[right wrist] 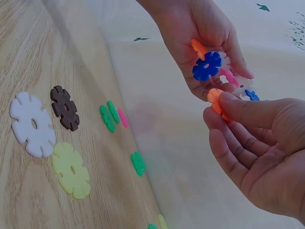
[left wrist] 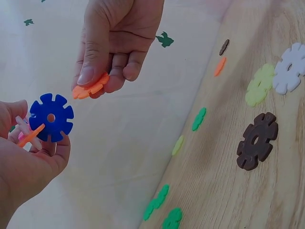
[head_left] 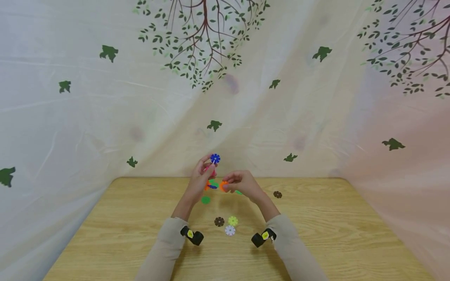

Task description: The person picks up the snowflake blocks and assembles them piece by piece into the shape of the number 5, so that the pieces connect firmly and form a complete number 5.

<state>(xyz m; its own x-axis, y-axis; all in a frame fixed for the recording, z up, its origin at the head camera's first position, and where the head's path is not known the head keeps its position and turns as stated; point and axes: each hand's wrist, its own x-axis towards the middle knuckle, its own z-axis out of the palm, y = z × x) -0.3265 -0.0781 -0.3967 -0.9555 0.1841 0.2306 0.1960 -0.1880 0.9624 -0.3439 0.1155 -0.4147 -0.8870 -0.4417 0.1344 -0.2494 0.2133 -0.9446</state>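
My left hand holds a joined string of notched plastic discs. In the right wrist view, a blue disc is slotted to an orange disc, and a pink disc, white parts and another blue disc follow along the string. The fingers partly hide these joints. Between thumb and fingertips, my right hand pinches a single orange disc. It is close to the string; in the left wrist view a gap separates it from the blue disc. Both hands are raised above the table.
On the wooden table, a brown disc, a yellow disc and a white disc lie near my forearms. Green discs lie farther back, and another brown disc lies right. A printed cloth hangs behind.
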